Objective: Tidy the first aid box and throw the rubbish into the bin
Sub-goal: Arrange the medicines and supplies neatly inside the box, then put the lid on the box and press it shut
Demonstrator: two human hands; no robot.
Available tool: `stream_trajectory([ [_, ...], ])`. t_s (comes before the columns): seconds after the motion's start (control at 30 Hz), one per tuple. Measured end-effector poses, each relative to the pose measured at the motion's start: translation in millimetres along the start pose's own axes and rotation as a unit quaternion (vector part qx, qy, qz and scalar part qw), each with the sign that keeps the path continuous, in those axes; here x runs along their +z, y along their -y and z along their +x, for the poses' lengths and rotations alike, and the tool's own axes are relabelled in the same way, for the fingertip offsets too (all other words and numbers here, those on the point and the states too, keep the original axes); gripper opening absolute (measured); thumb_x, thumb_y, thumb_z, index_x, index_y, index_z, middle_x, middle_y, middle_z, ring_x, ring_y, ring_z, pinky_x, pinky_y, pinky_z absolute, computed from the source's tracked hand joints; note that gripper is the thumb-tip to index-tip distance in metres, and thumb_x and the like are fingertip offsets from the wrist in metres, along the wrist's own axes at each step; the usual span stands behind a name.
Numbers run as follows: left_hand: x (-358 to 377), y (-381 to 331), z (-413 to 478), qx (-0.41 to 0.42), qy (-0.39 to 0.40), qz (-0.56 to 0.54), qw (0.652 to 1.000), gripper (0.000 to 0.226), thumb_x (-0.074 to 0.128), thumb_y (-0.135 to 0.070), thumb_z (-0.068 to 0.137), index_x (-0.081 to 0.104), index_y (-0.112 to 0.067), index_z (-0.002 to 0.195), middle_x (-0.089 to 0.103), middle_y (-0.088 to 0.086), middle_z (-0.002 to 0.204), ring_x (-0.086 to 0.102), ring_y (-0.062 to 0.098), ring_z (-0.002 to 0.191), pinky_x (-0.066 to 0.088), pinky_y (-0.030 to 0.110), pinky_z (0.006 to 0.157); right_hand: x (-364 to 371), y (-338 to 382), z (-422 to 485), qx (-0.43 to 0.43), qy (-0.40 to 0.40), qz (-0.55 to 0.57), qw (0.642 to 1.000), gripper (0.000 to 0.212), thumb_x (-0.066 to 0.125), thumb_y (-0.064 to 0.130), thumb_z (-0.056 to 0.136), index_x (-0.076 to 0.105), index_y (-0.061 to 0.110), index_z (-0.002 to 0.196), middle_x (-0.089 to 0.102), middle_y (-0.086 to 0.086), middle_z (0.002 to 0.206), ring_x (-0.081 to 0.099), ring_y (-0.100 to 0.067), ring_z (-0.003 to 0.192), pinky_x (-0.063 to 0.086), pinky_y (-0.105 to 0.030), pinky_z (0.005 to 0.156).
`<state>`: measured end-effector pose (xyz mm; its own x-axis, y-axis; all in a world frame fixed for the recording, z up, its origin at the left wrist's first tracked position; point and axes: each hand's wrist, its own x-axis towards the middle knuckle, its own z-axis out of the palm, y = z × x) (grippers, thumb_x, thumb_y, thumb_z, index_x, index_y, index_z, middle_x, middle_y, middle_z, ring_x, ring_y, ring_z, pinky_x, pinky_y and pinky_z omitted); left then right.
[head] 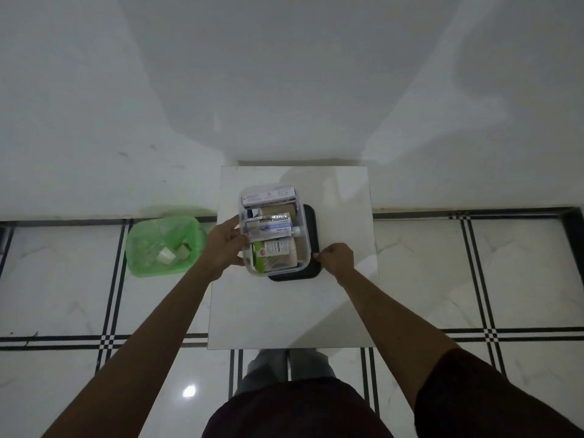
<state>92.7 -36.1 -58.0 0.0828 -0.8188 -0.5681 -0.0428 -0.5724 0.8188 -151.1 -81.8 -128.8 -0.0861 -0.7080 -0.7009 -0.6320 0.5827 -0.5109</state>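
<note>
1. While it sits at the centre of the frame on a small white table (pixel 284 311), the clear first aid box (pixel 301 248) rests partly over a black lid (pixel 311 235) that shows along its right and lower sides
2. Inside the box lie a white packet (pixel 268 197) at the upper end, a tan bandage roll (pixel 278 211) below it, a carton printed "antiseptic bandage" (pixel 268 223) and a green and white packet (pixel 271 251) at the lower end
3. At the box's left wall the left hand (pixel 222 245) grips it, fingers curled round the edge
4. Just right of the box the right hand (pixel 336 259) has its fingers drawn together, pinching the lid's right edge
5. Left of centre, on the tiled floor, stands a bin lined with a green bag (pixel 164 245), with pale scraps (pixel 172 252) inside
6. Along the bottom of the frame the person's dark clothing shows
</note>
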Motion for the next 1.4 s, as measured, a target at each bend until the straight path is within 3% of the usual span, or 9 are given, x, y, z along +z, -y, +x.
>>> stream_trajectory([
  [0.13,-1,1,-1,0.001,-0.003,-0.001,1.000,0.045,0.056,-0.005,0.082,0.059,-0.020,0.124,0.070,0.019,0.107,0.070,0.035,0.090,0.059,0.049,0.063,-24,3,0,0.023,0.008,0.146,0.989,0.016,0.065,0.015,0.086,0.058,0.001,0.091,0.062,-0.023,0.108,0.063,-0.035,0.096,0.060,-0.047,0.075],
  [0.3,0,3,-3,-0.004,0.003,0.000,1.000,0.041,0.056,-0.004,0.083,0.062,-0.023,0.119,0.071,0.018,0.103,0.072,0.032,0.086,0.060,0.048,0.062,-74,21,-19,-0.005,0.036,0.203,0.979,0.028,0.062,0.010,0.083,0.056,0.009,0.111,0.059,-0.015,0.109,0.059,-0.031,0.101,0.057,-0.036,0.068],
  [0.57,26,-1,9,-0.019,0.022,0.004,1.000,0.039,0.060,-0.009,0.080,0.061,-0.032,0.111,0.071,0.013,0.100,0.070,0.030,0.087,0.060,0.045,0.062,-61,69,-77,-0.313,-0.154,-0.030,0.937,0.027,0.060,0.013,0.085,0.062,0.006,0.111,0.059,0.001,0.064,0.051,-0.001,0.042,0.040,-0.004,0.046],
  [0.7,34,4,15,-0.021,0.019,0.016,0.999,0.045,0.058,-0.010,0.078,0.060,-0.028,0.119,0.071,0.014,0.103,0.070,0.033,0.089,0.060,0.046,0.063,-19,63,-85,-0.400,-0.175,-0.167,0.884,0.027,0.051,0.029,0.086,0.062,0.009,0.101,0.068,-0.004,0.069,0.060,-0.016,0.052,0.058,-0.031,0.057],
  [0.83,32,14,13,-0.032,-0.008,-0.014,0.999,0.032,0.059,-0.011,0.089,0.062,-0.022,0.120,0.072,0.012,0.104,0.070,0.030,0.094,0.060,0.044,0.073,20,51,-86,-0.442,-0.234,-0.221,0.837,0.035,0.052,0.033,0.084,0.067,0.006,0.100,0.072,-0.008,0.072,0.067,-0.022,0.064,0.057,-0.037,0.079],
  [1.0,24,14,6,-0.033,-0.111,-0.077,0.990,0.019,0.061,-0.027,0.091,0.068,-0.020,0.107,0.071,0.011,0.104,0.068,0.027,0.096,0.057,0.044,0.083,49,44,-86,-0.424,-0.189,-0.307,0.831,0.024,0.063,0.031,0.083,0.069,0.008,0.088,0.074,-0.010,0.075,0.070,-0.027,0.071,0.056,-0.046,0.084],
  [1.13,32,14,1,-0.023,-0.135,-0.044,0.990,0.022,0.067,-0.028,0.086,0.071,-0.017,0.104,0.072,0.009,0.098,0.067,0.030,0.096,0.059,0.039,0.077,40,48,-87,-0.430,-0.193,-0.235,0.850,0.018,0.067,0.024,0.083,0.066,0.007,0.078,0.071,-0.009,0.071,0.067,-0.024,0.064,0.059,-0.034,0.064],
  [1.3,42,25,-6,0.031,-0.215,0.057,0.975,0.025,0.073,-0.036,0.079,0.075,-0.019,0.097,0.074,0.004,0.092,0.069,0.019,0.083,0.058,0.046,0.078,-4,33,-76,-0.187,-0.247,-0.086,0.947,0.023,0.058,0.022,0.092,0.062,0.005,0.107,0.065,-0.013,0.102,0.061,-0.025,0.092,0.053,-0.030,0.079],
  [1.4,52,27,-16,0.069,-0.234,0.114,0.963,0.024,0.072,-0.028,0.082,0.075,-0.012,0.098,0.075,0.010,0.093,0.068,0.019,0.081,0.056,0.038,0.080,-19,20,-71,-0.117,-0.191,-0.079,0.971,0.025,0.061,0.024,0.091,0.068,0.001,0.097,0.070,-0.015,0.093,0.060,-0.019,0.075,0.053,-0.025,0.079],
])
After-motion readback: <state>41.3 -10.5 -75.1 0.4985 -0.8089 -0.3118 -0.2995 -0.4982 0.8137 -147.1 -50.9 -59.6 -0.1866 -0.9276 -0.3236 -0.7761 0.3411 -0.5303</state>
